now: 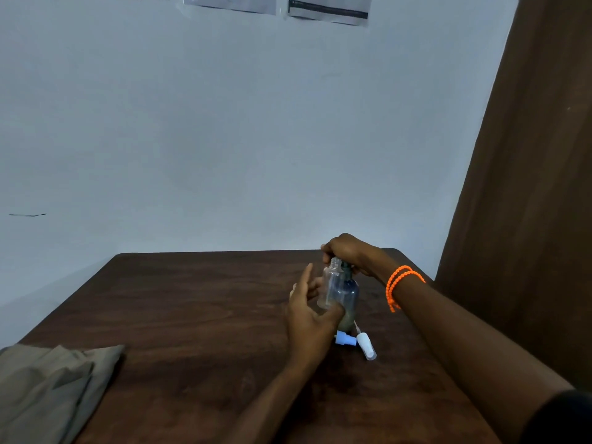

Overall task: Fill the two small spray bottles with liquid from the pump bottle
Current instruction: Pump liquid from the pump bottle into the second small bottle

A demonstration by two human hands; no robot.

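Near the table's (192, 315) far right corner, a clear small spray bottle (330, 283) is held upright, pinched low by the left hand (309, 312), its open neck directly beneath the spout of the pump bottle (349, 294) just behind it. The pump head is pressed from above by the curled right hand (347, 253). The removed blue sprayer (346, 339) and white cap (366, 346) lie just in front.

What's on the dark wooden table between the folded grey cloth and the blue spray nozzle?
Nothing but bare dark wooden table lies between the folded grey cloth and the blue spray nozzle, apart from the left forearm crossing it, seen in the head view.
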